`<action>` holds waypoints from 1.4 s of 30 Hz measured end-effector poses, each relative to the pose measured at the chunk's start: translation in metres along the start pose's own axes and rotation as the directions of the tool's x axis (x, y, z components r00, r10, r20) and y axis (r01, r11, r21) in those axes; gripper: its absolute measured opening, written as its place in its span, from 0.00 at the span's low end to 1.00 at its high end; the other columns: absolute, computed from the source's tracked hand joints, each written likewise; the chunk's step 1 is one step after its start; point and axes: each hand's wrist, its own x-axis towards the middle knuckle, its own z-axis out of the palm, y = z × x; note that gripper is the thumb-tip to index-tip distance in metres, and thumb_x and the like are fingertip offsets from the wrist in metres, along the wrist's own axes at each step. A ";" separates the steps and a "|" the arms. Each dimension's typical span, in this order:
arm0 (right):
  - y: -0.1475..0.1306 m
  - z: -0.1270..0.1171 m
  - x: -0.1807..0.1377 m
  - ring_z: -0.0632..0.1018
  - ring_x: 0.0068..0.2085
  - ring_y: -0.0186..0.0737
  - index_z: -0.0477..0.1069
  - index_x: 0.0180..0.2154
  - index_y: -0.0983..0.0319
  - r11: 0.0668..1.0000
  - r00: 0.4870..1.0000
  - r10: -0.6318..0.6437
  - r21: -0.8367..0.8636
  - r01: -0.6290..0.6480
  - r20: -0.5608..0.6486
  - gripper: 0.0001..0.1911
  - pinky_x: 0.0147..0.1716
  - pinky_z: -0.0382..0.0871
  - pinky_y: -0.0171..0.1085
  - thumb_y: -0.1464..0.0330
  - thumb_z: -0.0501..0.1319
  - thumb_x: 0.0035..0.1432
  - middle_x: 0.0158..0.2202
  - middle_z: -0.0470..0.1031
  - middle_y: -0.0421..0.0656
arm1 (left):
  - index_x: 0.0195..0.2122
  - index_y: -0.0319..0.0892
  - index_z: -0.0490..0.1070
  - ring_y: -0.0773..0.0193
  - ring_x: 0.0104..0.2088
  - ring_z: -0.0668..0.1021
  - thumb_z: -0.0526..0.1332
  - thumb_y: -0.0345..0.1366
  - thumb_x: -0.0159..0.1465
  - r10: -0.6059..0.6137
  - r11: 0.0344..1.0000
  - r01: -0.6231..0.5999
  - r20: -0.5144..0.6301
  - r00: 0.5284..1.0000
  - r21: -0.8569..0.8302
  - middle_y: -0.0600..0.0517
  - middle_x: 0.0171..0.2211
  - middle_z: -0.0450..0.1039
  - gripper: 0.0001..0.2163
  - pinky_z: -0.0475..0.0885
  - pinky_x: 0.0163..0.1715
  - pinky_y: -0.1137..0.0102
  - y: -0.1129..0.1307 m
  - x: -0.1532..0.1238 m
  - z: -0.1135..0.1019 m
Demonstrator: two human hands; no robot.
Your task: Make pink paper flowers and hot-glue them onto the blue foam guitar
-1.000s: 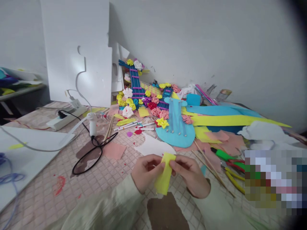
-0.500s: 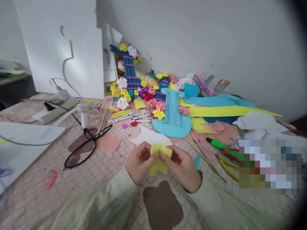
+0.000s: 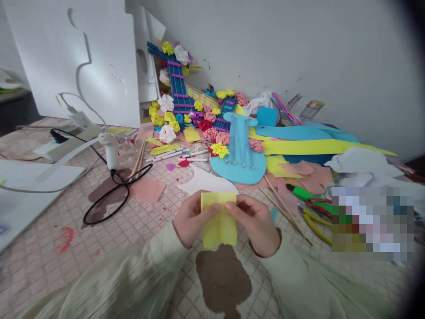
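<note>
A piece of yellow crepe paper (image 3: 219,226) is stretched between my two hands, low in the middle of the head view. My left hand (image 3: 191,217) pinches its left side, thumb on the near face and fingers behind. On the other side my right hand (image 3: 257,221) grips it the same way, its thumb close to the left thumb. A crease runs down the paper's middle. Just beyond my hands lie a white paper cutout (image 3: 207,180) and a light-blue lyre-shaped piece (image 3: 237,166) with strings and a yellow paper flower (image 3: 219,149).
Left stand a white glue gun (image 3: 112,153) with a looped black cable (image 3: 105,220) and a power strip (image 3: 64,144). Right are wooden sticks (image 3: 288,217) and pliers (image 3: 317,227). Paper flowers (image 3: 168,133) and a blue stringed shape (image 3: 179,88) rest at the back near a white board (image 3: 109,79).
The yellow paper, bunched and folded at its top before, now hangs flatter and more squared between my hands. The whole view has shifted slightly.
</note>
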 end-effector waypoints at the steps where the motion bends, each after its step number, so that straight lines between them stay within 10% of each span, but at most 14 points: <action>1: 0.000 0.000 0.000 0.67 0.24 0.30 0.69 0.25 0.64 1.000 1.000 -0.008 0.012 0.009 -0.024 0.10 0.22 0.62 0.31 0.63 0.63 0.45 0.21 0.68 0.38 | 0.26 0.38 0.66 0.69 0.21 0.72 0.66 0.38 0.44 -0.015 1.000 0.014 0.022 1.000 0.013 0.56 0.20 0.70 0.12 0.66 0.23 0.75 0.000 0.000 0.000; 10: -0.001 -0.002 -0.002 0.69 0.24 0.31 0.69 0.27 0.62 0.970 0.972 -0.193 -0.173 0.168 -0.137 0.06 0.23 0.66 0.32 0.66 0.62 0.47 0.24 0.70 0.40 | 0.23 0.37 0.71 0.64 0.23 0.74 0.63 0.43 0.47 -0.076 0.992 0.075 0.007 0.997 0.103 0.52 0.18 0.72 0.12 0.67 0.21 0.74 0.000 0.000 0.000; 16: -0.005 -0.001 -0.009 0.70 0.28 0.33 0.70 0.29 0.60 0.623 0.784 -0.614 -0.555 0.552 0.091 0.05 0.28 0.66 0.35 0.75 0.58 0.50 0.27 0.68 0.41 | 0.22 0.36 0.72 0.68 0.19 0.70 0.61 0.43 0.47 -0.054 0.982 0.067 -0.076 0.996 0.174 0.52 0.20 0.72 0.13 0.63 0.17 0.75 0.000 -0.001 0.000; 25: -0.001 -0.002 -0.009 0.69 0.32 0.37 0.70 0.29 0.61 0.362 0.670 -0.697 -0.680 0.638 0.257 0.06 0.31 0.65 0.38 0.76 0.57 0.49 0.28 0.65 0.43 | 0.20 0.36 0.70 0.71 0.17 0.66 0.59 0.42 0.50 0.025 0.962 -0.002 -0.077 0.997 0.275 0.53 0.17 0.68 0.13 0.60 0.16 0.77 0.001 -0.001 -0.001; 34: -0.005 -0.001 -0.009 0.68 0.33 0.38 0.71 0.29 0.62 0.499 0.734 -0.632 -0.595 0.630 0.247 0.06 0.32 0.65 0.39 0.74 0.57 0.49 0.28 0.64 0.43 | 0.19 0.36 0.68 0.72 0.18 0.65 0.59 0.41 0.50 0.024 0.948 -0.014 -0.028 0.999 0.319 0.54 0.17 0.64 0.12 0.59 0.15 0.78 0.000 -0.001 -0.001; 42: -0.002 -0.005 -0.001 0.71 0.32 0.37 0.71 0.32 0.62 0.901 0.956 -0.271 -0.320 0.292 0.111 0.07 0.33 0.67 0.38 0.66 0.59 0.50 0.29 0.70 0.43 | 0.22 0.36 0.70 0.68 0.19 0.69 0.57 0.42 0.53 0.045 0.894 -0.049 0.018 0.999 0.446 0.53 0.18 0.68 0.12 0.62 0.16 0.76 -0.003 -0.003 -0.002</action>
